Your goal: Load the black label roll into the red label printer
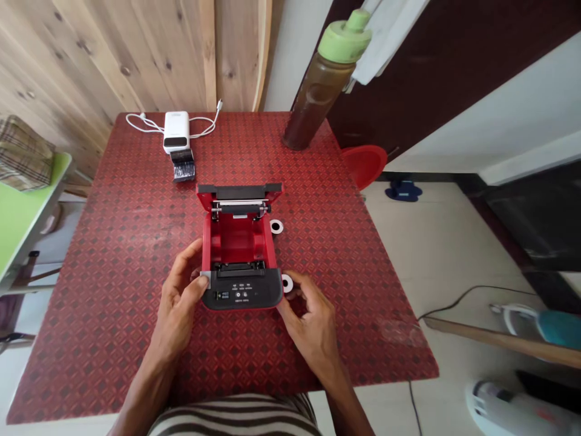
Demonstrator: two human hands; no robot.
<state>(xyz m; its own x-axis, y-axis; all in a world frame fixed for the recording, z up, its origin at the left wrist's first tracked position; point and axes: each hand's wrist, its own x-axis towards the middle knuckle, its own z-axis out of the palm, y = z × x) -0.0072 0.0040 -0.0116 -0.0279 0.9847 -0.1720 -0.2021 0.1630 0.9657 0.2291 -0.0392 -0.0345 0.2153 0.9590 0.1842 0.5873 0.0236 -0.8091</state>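
Two white rolls (289,283): right hand (311,309) curls fingers round one, left hand (178,306) pinches one open printer (241,289).

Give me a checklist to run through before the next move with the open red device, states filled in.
1. Lid raised: ok.
2. Inside of the red device free of rolls: ok, none shows there.
3. Left hand on the device's front left corner: ok, thumb on top.
4. Near white roll firmly gripped by the right hand: cannot tell.
5. Far white roll apart from the device: cannot tell.
6. Bottle away from both hands: ok.
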